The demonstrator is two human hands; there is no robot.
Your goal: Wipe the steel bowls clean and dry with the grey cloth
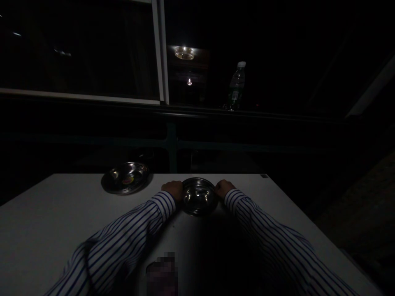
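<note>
A small steel bowl [199,197] sits near the far edge of a white table [55,222]. My left hand [174,190] grips its left rim and my right hand [223,188] grips its right rim, fingers curled on both. Striped sleeves cover both arms. A second, wider steel bowl [126,177] with a sticker inside rests on the table to the left, apart from my hands.
The room is very dark. A plastic water bottle [236,86] stands on a ledge behind the table. A white window frame [160,53] rises at the back. The table's right edge drops to a dim floor.
</note>
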